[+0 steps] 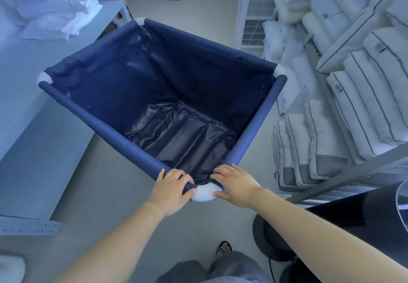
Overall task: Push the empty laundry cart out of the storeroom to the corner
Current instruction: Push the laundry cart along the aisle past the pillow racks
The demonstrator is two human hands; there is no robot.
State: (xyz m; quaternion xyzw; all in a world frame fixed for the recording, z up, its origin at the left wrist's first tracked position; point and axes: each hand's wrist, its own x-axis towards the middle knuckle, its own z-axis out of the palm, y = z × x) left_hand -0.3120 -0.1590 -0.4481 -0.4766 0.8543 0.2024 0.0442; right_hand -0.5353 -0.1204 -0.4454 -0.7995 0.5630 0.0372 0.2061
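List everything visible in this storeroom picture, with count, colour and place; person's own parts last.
laundry cart: one, navy blue, empty, centre floor
corner joints: four, white, at cart's rim corners
pillows: many, white with dark piping, right shelving
linen pile: one, white, left shelf
vented unit: one, white, behind cart, right
round base: one, black, lower right floor
foot: one, in patterned sandal, bottom centre
left hand: one, gripping left rail near corner
right hand: one, gripping right rail near corner
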